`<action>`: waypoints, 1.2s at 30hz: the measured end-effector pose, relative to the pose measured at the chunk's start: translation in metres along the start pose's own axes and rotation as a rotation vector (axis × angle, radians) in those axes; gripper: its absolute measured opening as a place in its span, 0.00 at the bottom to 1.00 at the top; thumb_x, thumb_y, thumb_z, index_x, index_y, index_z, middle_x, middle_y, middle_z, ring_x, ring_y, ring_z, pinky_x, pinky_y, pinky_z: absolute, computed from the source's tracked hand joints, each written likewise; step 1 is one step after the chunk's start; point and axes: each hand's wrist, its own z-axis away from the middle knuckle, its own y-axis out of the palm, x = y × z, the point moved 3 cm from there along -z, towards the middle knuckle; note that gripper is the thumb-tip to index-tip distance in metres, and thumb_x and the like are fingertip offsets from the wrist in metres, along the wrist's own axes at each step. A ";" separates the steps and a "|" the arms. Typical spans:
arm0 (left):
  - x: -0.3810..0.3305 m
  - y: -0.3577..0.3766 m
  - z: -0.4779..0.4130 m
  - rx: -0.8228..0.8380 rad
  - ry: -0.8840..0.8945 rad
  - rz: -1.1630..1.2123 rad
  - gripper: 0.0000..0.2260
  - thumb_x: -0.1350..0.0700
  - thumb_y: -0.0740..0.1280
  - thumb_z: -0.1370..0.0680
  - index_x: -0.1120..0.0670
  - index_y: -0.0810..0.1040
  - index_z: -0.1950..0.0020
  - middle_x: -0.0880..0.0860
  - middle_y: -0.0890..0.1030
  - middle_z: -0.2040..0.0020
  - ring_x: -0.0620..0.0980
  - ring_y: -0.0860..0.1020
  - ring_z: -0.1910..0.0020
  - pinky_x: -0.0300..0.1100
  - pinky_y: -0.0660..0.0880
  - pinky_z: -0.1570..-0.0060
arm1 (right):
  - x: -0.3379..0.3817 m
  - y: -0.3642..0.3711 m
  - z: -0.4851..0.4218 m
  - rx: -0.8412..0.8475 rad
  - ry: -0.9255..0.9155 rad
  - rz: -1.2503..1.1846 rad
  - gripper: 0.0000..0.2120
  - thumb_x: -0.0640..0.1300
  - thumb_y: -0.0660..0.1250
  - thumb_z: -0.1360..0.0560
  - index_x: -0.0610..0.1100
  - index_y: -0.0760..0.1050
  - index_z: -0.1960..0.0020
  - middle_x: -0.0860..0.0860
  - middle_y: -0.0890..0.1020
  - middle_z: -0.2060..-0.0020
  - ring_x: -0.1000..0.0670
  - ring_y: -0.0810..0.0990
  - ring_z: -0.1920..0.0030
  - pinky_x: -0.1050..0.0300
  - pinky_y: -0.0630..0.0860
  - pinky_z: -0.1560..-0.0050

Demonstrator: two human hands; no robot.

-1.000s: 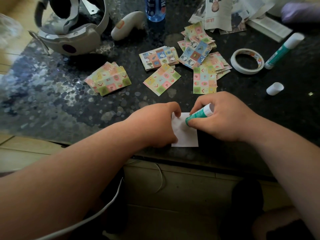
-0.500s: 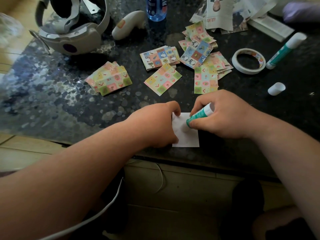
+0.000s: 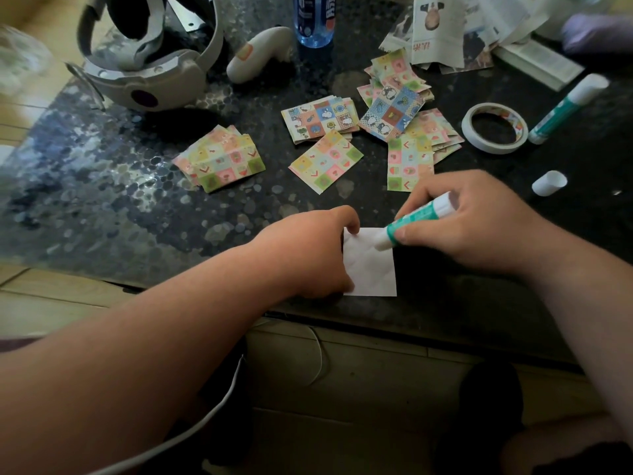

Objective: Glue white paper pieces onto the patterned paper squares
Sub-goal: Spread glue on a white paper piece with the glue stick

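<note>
A white paper piece (image 3: 370, 269) lies flat near the table's front edge. My left hand (image 3: 308, 255) holds it down at its left edge, fingertips curled onto the paper. My right hand (image 3: 472, 224) grips a green and white glue stick (image 3: 416, 217), its white tip touching the paper's upper right part. Patterned paper squares lie behind in small stacks: one at the left (image 3: 222, 159), a single one in the middle (image 3: 325, 161), a blue-toned stack (image 3: 320, 120) and a bigger heap at the right (image 3: 409, 132).
A white glue cap (image 3: 549, 182), a tape roll (image 3: 494, 127) and a second glue stick (image 3: 567, 108) lie at the right. A headset (image 3: 144, 73), a controller (image 3: 258, 53), a blue bottle (image 3: 313, 18) and cut magazine pages (image 3: 442, 29) stand at the back of the dark speckled table (image 3: 102, 200).
The glue stick's tip has slid a little toward the paper's upper right. My left hand keeps holding the paper in place.
</note>
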 end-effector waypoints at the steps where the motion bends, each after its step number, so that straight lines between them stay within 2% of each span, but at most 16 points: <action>1: 0.000 0.000 0.000 -0.002 0.002 -0.001 0.32 0.46 0.78 0.29 0.40 0.66 0.30 0.42 0.71 0.59 0.47 0.75 0.54 0.43 0.76 0.57 | 0.000 0.006 0.001 0.032 -0.010 0.019 0.07 0.50 0.80 0.33 0.52 0.84 0.59 0.53 0.84 0.63 0.58 0.81 0.64 0.58 0.76 0.66; 6: -0.002 0.000 0.001 -0.019 0.002 -0.012 0.31 0.46 0.78 0.30 0.41 0.66 0.32 0.42 0.70 0.60 0.48 0.75 0.53 0.44 0.76 0.57 | -0.003 0.027 -0.001 0.065 -0.085 -0.016 0.07 0.50 0.80 0.31 0.55 0.84 0.55 0.57 0.85 0.60 0.59 0.83 0.58 0.63 0.80 0.61; 10: -0.001 0.000 0.001 -0.020 0.006 -0.015 0.31 0.46 0.78 0.30 0.41 0.67 0.32 0.42 0.71 0.61 0.49 0.76 0.53 0.45 0.77 0.55 | -0.002 0.033 -0.001 0.091 -0.102 0.021 0.07 0.52 0.79 0.29 0.56 0.83 0.53 0.58 0.84 0.59 0.61 0.83 0.56 0.63 0.81 0.59; 15: -0.001 -0.001 0.002 -0.019 0.002 -0.006 0.31 0.47 0.78 0.30 0.42 0.66 0.32 0.42 0.72 0.60 0.47 0.75 0.55 0.43 0.75 0.58 | -0.004 0.027 -0.004 0.034 -0.052 0.136 0.07 0.50 0.79 0.30 0.54 0.81 0.59 0.56 0.83 0.64 0.61 0.81 0.63 0.67 0.73 0.70; 19: -0.001 0.000 0.002 -0.015 -0.001 -0.007 0.31 0.46 0.78 0.30 0.41 0.66 0.32 0.42 0.71 0.60 0.48 0.75 0.54 0.45 0.77 0.56 | -0.002 0.028 -0.003 0.036 -0.056 0.161 0.06 0.51 0.79 0.29 0.54 0.81 0.58 0.56 0.82 0.64 0.58 0.80 0.64 0.62 0.75 0.67; 23: -0.002 -0.001 0.001 -0.011 0.002 -0.007 0.31 0.47 0.78 0.30 0.41 0.67 0.32 0.42 0.71 0.60 0.48 0.76 0.52 0.46 0.79 0.52 | -0.001 0.033 0.001 0.076 -0.080 0.093 0.06 0.53 0.78 0.29 0.55 0.82 0.56 0.56 0.83 0.61 0.59 0.81 0.60 0.63 0.76 0.64; 27: -0.001 -0.001 0.001 -0.004 -0.005 -0.006 0.31 0.47 0.78 0.30 0.41 0.67 0.32 0.41 0.72 0.60 0.46 0.75 0.56 0.44 0.77 0.56 | -0.002 0.025 -0.001 0.038 -0.029 0.181 0.07 0.52 0.79 0.30 0.53 0.81 0.59 0.55 0.82 0.65 0.57 0.81 0.64 0.64 0.74 0.68; 30: 0.001 0.001 0.000 -0.001 -0.009 0.008 0.31 0.46 0.78 0.30 0.40 0.67 0.32 0.41 0.73 0.60 0.41 0.72 0.59 0.43 0.74 0.59 | -0.002 0.019 -0.002 0.062 0.025 0.220 0.07 0.52 0.79 0.30 0.53 0.81 0.59 0.55 0.82 0.62 0.56 0.80 0.61 0.61 0.73 0.66; 33: 0.000 0.001 -0.001 0.003 -0.014 -0.001 0.31 0.46 0.78 0.30 0.40 0.66 0.32 0.41 0.72 0.60 0.43 0.72 0.59 0.42 0.73 0.60 | 0.001 0.023 0.002 0.095 0.008 0.190 0.08 0.54 0.79 0.29 0.54 0.82 0.56 0.55 0.81 0.62 0.56 0.79 0.63 0.65 0.69 0.67; 36: 0.000 0.000 -0.001 0.005 -0.017 -0.010 0.32 0.46 0.79 0.30 0.39 0.66 0.32 0.40 0.72 0.59 0.42 0.73 0.59 0.42 0.74 0.59 | 0.001 0.022 0.004 0.092 0.018 0.188 0.07 0.55 0.78 0.29 0.55 0.82 0.56 0.55 0.82 0.61 0.56 0.80 0.61 0.63 0.72 0.65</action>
